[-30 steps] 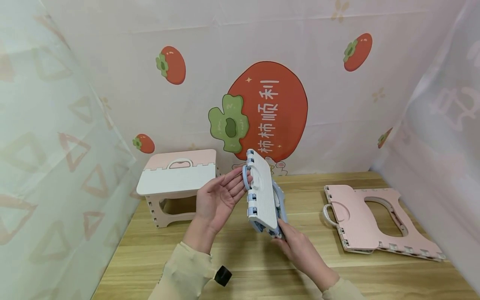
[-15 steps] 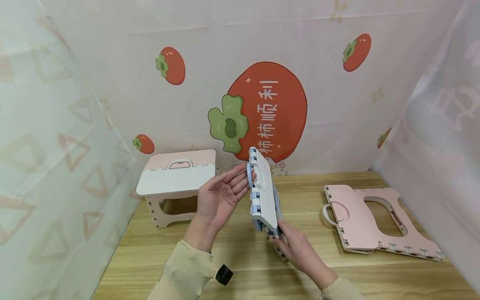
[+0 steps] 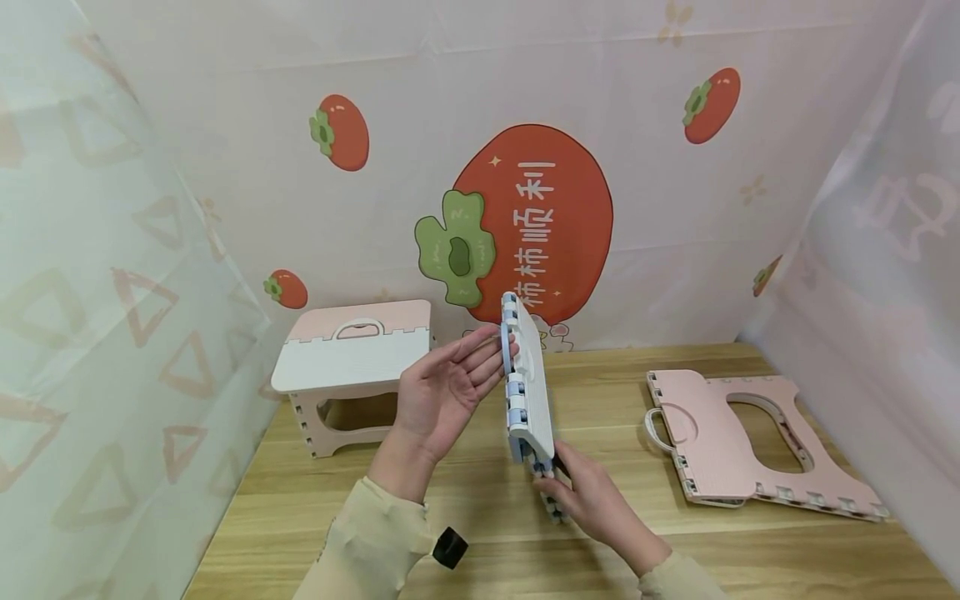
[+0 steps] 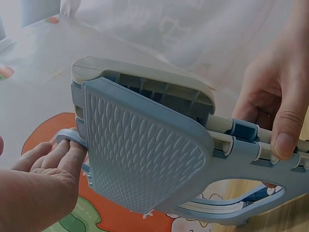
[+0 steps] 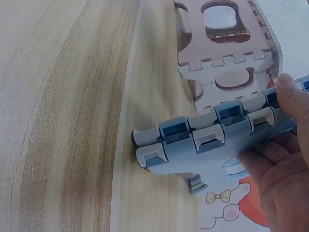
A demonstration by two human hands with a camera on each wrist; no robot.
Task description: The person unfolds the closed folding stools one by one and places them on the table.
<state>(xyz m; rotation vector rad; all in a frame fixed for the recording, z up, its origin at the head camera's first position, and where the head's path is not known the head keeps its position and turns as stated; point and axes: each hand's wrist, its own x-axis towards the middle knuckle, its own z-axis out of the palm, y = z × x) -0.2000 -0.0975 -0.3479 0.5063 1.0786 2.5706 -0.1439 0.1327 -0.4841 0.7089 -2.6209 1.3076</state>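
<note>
A blue and white folding stool point(image 3: 537, 396) is held upright, mostly folded, above the table, its white side nearly edge-on to the head view. My left hand point(image 3: 442, 396) is palm up, its fairly straight fingers passing through the blue carry handle point(image 4: 67, 135). At the lower end, my right hand point(image 3: 596, 492) grips the stool's leg edge, thumb over the hinge knuckles point(image 5: 207, 128) and fingers beneath. The left wrist view shows a textured blue panel point(image 4: 140, 150) and a wedge-shaped gap between it and the pale panel point(image 4: 145, 72).
A pink and white stool point(image 3: 352, 358) stands unfolded at the back left. On the right, a pink folding stool point(image 3: 716, 442) lies flat on the wooden table point(image 3: 480, 550). Printed fabric walls point(image 3: 637, 50) enclose the back and sides.
The folding stool has swung more edge-on and shifted slightly right, and more of its hinged lower end shows below the right hand. The left hand has followed slightly to the right.
</note>
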